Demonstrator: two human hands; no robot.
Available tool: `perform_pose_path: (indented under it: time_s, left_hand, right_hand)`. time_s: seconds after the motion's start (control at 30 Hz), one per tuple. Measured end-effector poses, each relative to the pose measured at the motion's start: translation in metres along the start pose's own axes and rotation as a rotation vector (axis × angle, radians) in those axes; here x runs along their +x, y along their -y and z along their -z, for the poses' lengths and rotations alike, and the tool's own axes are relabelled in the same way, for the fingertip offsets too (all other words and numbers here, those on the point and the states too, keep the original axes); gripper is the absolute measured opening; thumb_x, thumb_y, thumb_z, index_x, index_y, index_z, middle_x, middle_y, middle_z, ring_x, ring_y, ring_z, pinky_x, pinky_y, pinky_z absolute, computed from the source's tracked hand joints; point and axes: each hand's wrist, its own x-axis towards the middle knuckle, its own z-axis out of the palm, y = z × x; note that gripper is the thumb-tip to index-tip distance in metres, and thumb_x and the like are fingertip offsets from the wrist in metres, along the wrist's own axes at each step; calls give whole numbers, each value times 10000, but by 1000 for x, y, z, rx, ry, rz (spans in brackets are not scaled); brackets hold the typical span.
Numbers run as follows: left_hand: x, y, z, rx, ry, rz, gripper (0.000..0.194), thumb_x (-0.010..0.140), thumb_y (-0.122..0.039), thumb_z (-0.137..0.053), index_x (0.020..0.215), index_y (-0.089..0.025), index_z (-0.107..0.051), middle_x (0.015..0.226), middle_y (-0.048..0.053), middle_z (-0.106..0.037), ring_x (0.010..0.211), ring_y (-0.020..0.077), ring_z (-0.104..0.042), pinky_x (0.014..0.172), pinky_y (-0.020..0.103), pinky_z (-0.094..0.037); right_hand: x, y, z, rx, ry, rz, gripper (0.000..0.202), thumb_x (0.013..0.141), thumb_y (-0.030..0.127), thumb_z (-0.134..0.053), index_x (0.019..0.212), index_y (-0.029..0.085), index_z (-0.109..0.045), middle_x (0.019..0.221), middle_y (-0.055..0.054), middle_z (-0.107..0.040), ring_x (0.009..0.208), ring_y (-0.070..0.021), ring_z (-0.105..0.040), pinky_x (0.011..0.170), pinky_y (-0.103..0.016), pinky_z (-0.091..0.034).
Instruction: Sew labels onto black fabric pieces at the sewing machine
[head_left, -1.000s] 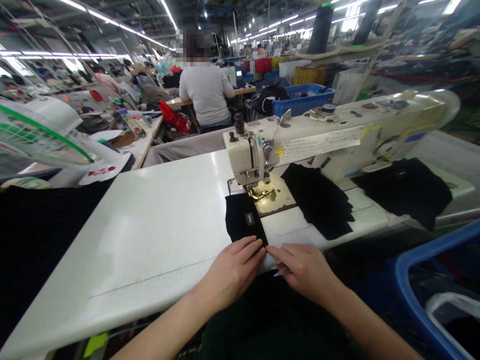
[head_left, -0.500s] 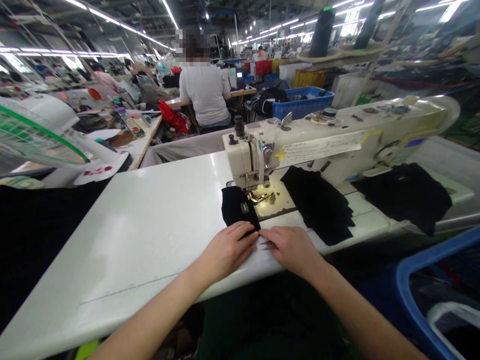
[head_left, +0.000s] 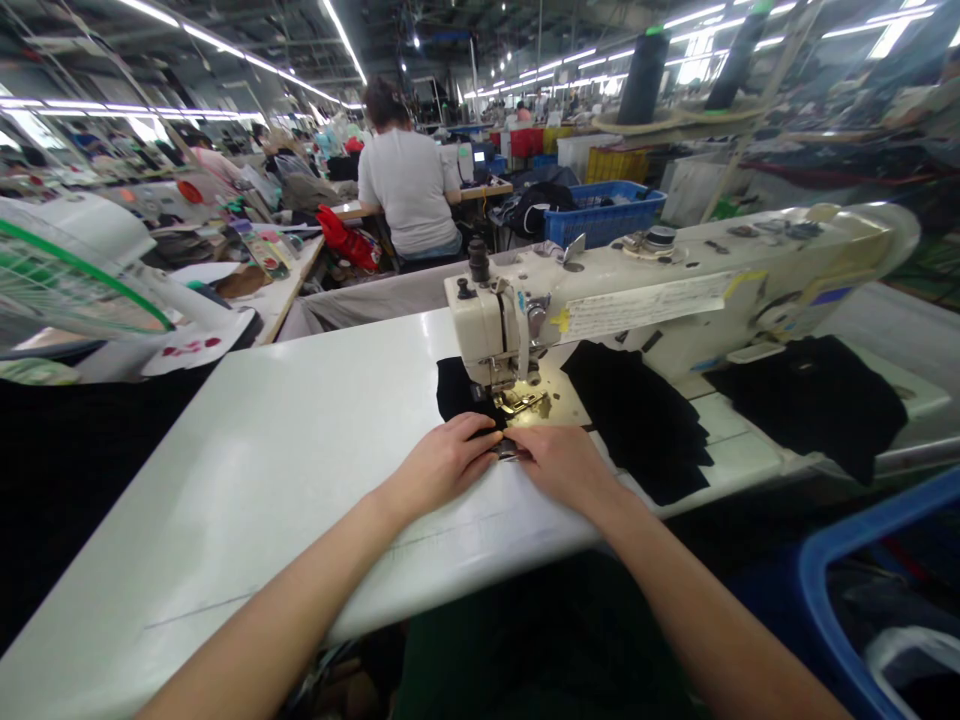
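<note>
A small black fabric piece (head_left: 455,388) lies under the presser foot of a cream sewing machine (head_left: 491,325), its far part flat on the white table. My left hand (head_left: 446,460) presses on its near end, fingers together and fingertips closed at the edge. Opposite it, my right hand (head_left: 562,462) pinches the same edge, almost touching the left fingertips. A small pointed metal tool, apparently thread snips (head_left: 508,451), pokes out from under the right fingers; most of it is hidden. A brass-coloured guide (head_left: 521,402) sits just beyond the hands.
Stacked black fabric pieces (head_left: 637,420) lie right of the needle, with more black fabric (head_left: 814,400) farther right. A blue basket (head_left: 814,560) stands at the lower right. On the left is a fan (head_left: 75,270). A person in a white shirt (head_left: 405,185) sits ahead.
Both hands have moved forward, toward the needle, with the black fabric piece. The small label visible on the fabric earlier is now out of sight.
</note>
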Motion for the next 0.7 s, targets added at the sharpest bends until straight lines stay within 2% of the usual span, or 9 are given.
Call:
perform_pose_path:
  time_s: [0.27, 0.57, 0.63, 0.7]
  left_hand:
    - [12, 24, -1, 0, -2, 21, 303, 1003, -275, -483, 1173, -155, -704, 1204, 155, -644, 1110, 263, -627, 950, 442, -569]
    - [20, 36, -3, -2, -31, 44, 318, 1013, -291, -463, 1176, -157, -700, 1205, 148, -642, 1109, 261, -624, 969, 438, -560]
    - [18, 35, -5, -1, -50, 56, 320, 1016, -283, -450, 1176, -160, -699, 1217, 145, -637, 1123, 259, -621, 978, 437, -556]
    - [17, 33, -7, 6, -63, 66, 323, 1017, -278, -443, 1179, -160, -696, 1230, 140, -632, 1137, 256, -617, 992, 428, -550]
  right_hand:
    - [3, 2, 2, 7, 5, -37, 290, 966, 221, -507, 1199, 221, -679, 1019, -68, -763, 892, -244, -706, 741, -298, -448]
    - [-19, -1, 2, 38, 2, -55, 342, 899, 135, -516, 1181, 220, -690, 1045, -37, -763, 908, -230, -710, 750, -294, -460]
    - [-28, -2, 1, 65, -29, -52, 370, 876, 100, -514, 1177, 227, -688, 1015, -16, -757, 889, -203, -705, 741, -277, -459]
    - [-38, -5, 1, 94, -114, -46, 372, 853, 78, -516, 1141, 224, -700, 930, -4, -740, 812, -176, -691, 690, -260, -454]
